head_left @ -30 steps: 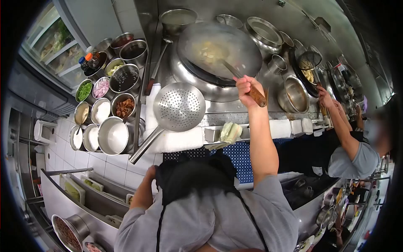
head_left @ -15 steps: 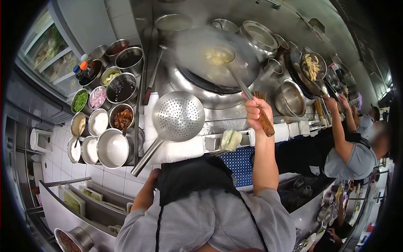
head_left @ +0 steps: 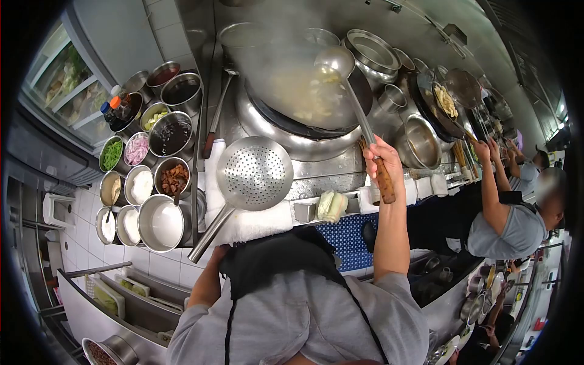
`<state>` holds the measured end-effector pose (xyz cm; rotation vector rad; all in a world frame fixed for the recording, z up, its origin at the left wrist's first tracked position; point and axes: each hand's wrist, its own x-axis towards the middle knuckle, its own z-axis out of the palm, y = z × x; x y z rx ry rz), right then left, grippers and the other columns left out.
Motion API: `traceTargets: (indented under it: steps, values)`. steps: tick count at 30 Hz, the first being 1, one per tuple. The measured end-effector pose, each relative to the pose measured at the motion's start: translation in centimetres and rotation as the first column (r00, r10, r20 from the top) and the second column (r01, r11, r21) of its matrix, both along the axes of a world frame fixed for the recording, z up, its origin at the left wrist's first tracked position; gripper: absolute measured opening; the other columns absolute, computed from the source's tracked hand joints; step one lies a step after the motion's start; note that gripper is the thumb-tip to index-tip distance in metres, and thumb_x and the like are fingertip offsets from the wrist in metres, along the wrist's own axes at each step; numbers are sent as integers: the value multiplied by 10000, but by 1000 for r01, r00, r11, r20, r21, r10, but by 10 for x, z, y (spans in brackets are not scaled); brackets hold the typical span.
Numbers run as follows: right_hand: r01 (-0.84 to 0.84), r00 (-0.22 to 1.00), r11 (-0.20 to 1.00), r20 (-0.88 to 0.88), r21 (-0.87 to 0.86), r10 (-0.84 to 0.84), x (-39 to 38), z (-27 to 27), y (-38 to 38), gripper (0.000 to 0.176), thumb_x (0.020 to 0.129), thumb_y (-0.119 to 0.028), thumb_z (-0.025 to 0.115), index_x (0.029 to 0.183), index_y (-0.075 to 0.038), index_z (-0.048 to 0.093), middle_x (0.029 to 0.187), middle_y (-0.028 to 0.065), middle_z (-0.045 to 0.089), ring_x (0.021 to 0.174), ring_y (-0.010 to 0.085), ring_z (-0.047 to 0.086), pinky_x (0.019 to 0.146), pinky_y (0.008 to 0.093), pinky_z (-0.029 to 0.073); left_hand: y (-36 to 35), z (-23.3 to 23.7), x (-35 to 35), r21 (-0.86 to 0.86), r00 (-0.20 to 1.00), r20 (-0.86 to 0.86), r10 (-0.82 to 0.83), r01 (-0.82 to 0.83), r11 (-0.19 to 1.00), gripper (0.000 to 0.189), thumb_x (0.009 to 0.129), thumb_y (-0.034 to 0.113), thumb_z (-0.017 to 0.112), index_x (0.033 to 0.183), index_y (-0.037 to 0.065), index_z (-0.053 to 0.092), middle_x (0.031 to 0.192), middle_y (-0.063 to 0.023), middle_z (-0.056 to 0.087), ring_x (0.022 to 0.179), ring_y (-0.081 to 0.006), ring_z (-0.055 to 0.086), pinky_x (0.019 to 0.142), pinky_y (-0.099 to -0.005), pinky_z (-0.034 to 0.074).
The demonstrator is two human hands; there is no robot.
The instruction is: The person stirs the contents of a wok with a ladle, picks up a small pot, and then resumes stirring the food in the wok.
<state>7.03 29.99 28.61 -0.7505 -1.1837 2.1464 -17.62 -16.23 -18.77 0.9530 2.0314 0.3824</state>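
Note:
My right hand (head_left: 384, 159) is closed around the wooden handle of a metal ladle (head_left: 360, 115). The ladle's round bowl is over the far right side of a dark wok (head_left: 258, 106). Pale yellow food pieces (head_left: 310, 103) lie in the wok, blurred by steam. A perforated metal strainer (head_left: 255, 173) rests across a white towel (head_left: 258, 219) in front of the wok, its handle slanting toward my body. My left hand (head_left: 220, 250) is low beside the black apron, near that handle's end; its fingers are hidden.
Left of the stove stand several metal pots, including one of white powder or liquid (head_left: 163, 222), chopped greens (head_left: 112, 153) and brown chunks (head_left: 174, 177). A folded pale cloth (head_left: 332, 207) sits at the stove edge. To the right, a co-worker (head_left: 508, 228) handles another wok.
The ladle's bowl has moved up and right, toward the wok's far rim, and my right hand has shifted slightly right. Pale food now shows spread lower in the wok. My left hand moved slightly left.

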Motion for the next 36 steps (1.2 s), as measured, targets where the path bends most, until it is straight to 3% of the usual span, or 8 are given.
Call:
traceTargets:
  steps: [10,16,17,21,24,27,30,36]
  values:
    - [-179,885,875,462,450,-57,6,30,-24,575,771,8,562,1331,10,433,648,13,542,402,86,477,371,215,386,10,7,6,242,973,228,24,-80,967,331,784,376,559,884,86,683,946,-186,656,949,-346,620,798,-435,504]
    - [-423,738,732,672,535,-64,8,28,-10,572,722,-22,595,1281,36,483,608,54,541,415,118,492,420,269,417,-8,-11,-11,-1,962,-86,-259,260,966,355,780,401,531,882,102,691,958,-178,655,942,-346,621,801,-434,504]
    - [-468,685,695,721,546,-106,7,29,-7,576,711,-35,607,1271,37,492,612,76,552,420,128,505,433,282,427,-8,-5,-12,-38,970,-73,-232,230,972,361,778,407,524,888,107,692,961,-176,655,939,-347,621,803,-436,503]
    - [-609,540,513,790,605,-290,-2,32,-6,594,684,-72,635,1254,36,508,649,150,587,434,169,547,481,313,458,-18,12,-9,-50,994,29,-102,104,993,388,762,430,514,904,117,693,968,-167,656,942,-349,619,829,-436,495]
    - [-624,658,117,600,773,-455,3,-2,18,611,683,-76,643,1268,27,498,685,175,610,516,174,594,518,309,473,-23,-5,-11,-10,991,76,-114,115,993,376,753,424,528,885,114,694,946,-168,660,940,-352,619,841,-437,492]
    - [-596,560,617,817,513,-139,5,15,12,635,718,-94,655,1306,33,451,768,155,631,609,153,606,551,295,479,-14,-6,-5,-52,976,-30,-214,212,976,350,741,403,547,840,102,696,915,-166,663,924,-351,624,830,-440,494]
    - [-425,738,801,674,421,36,20,7,10,631,797,-137,663,1347,26,400,817,106,640,606,133,555,585,260,474,-13,5,0,23,972,-54,-230,232,973,329,732,382,561,804,90,694,894,-166,664,909,-346,628,818,-443,496]
    - [-186,862,949,506,256,32,65,-20,3,578,901,-333,574,1335,14,413,862,120,640,595,129,577,535,248,491,-10,10,4,81,981,-47,-190,194,978,266,737,327,571,793,102,700,883,-151,667,881,-345,631,802,-437,508]
